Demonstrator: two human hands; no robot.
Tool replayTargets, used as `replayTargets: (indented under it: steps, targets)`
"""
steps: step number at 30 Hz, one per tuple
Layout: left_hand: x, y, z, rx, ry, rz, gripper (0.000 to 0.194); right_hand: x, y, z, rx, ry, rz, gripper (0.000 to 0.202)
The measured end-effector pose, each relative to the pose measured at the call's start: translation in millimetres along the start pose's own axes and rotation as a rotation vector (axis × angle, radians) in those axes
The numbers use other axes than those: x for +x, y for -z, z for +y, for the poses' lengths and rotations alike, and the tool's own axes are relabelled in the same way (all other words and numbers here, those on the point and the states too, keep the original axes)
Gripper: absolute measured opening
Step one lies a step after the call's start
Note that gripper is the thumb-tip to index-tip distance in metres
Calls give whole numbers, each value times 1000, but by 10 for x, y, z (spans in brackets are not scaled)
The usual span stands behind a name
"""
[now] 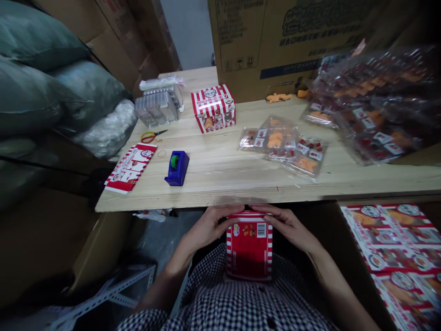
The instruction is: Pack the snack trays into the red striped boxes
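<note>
A red box with white-striped edges (249, 250) rests against my lap and the table's front edge, its barcode side facing up at me. At its upper left, my left hand (215, 223) grips the edge between thumb and fingers. My right hand (283, 224) pinches the upper right edge in the same way. Both hands meet near the top of the box, where the fingertips partly hide its far edge. On the table ahead stands a finished-looking striped box (215, 110). Nearer me sits a blue tape dispenser (177, 168) with a green core.
Flat folded cartons (131, 168) and yellow-handled scissors (151, 136) lie at the left. Clear plastic cases (156, 108) stand behind them. Bagged packs (275, 138) spread mid-right, beside a larger heap (379, 105). A big cardboard box (275, 41) stands behind; packed cartons (396, 239) fill the lower right.
</note>
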State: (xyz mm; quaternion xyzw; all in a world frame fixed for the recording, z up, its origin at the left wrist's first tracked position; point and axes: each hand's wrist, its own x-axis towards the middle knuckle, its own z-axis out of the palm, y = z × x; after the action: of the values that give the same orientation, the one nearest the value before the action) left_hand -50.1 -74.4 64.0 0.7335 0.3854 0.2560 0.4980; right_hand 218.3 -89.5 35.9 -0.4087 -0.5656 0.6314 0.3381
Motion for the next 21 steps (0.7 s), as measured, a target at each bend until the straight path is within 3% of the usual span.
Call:
replayTargets:
  steps: [6, 9, 12, 14, 17, 19, 21]
  targets:
    - [-2, -52, -116, -136, 35, 55, 30, -30, -29, -21, -106, 70, 22, 28]
    - [159, 10, -152, -176, 33, 37, 30, 118, 23, -157, -203, 61, 3, 26]
    - [354, 55, -138, -240, 12, 37, 30, 294, 59, -279, -282, 143, -2, 28]
    - [441, 42, -127, -293, 22, 54, 31, 368, 61, -273, -240, 153, 24, 29]
    - [466, 52, -194, -308, 46, 47, 34, 370, 55, -114, -116, 45, 94, 30]
    - [398, 197, -327, -189, 52, 198, 38, 302, 70, 32, -89, -20, 156, 31]
    - [264, 491, -516, 55, 92, 575, 44, 204, 111, 148, -97, -47, 233, 33]
